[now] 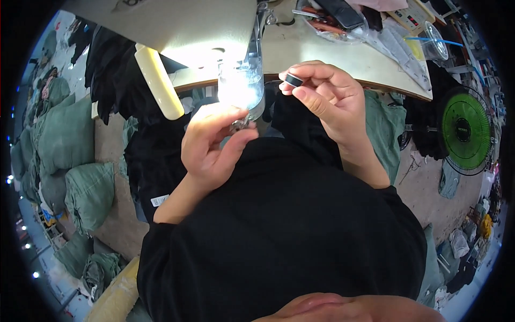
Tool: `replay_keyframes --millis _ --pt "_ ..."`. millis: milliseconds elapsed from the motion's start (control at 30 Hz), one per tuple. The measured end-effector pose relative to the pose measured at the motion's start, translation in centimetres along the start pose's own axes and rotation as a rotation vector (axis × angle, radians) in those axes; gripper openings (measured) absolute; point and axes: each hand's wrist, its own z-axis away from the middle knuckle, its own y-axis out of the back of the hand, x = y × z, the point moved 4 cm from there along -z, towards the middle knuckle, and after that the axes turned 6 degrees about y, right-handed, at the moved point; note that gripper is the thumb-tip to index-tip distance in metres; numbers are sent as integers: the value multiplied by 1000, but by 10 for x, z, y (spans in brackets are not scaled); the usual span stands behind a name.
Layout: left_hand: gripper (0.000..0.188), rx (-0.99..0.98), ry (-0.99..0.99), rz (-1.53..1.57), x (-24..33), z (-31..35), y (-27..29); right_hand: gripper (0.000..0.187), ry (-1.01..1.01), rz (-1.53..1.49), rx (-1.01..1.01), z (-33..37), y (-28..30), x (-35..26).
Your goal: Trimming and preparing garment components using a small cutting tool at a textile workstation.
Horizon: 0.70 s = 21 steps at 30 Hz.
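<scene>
Your left hand [210, 147] pinches a metal piece [239, 126] in its fingers [237, 143]; your right hand [333, 102] grips a black spool [293, 80] near the counter [287, 51].

The head fisheye looks steeply down, close above both hands [206, 145].

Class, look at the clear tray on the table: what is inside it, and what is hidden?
In the clear tray, reddish-brown items show, with a dark phone-like slab lying among them. Whatever is beneath the slab is covered and cannot be seen.
</scene>
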Motion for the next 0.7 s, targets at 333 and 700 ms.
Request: replay_keyframes --millis 333,700 --pt "46 -55 188 236 4 -5 -15 25 5 20 74 19 -21 4" --pt "50 55 -358 -205 11 -3 -6 18 -76 70 -39 26 -36 13"
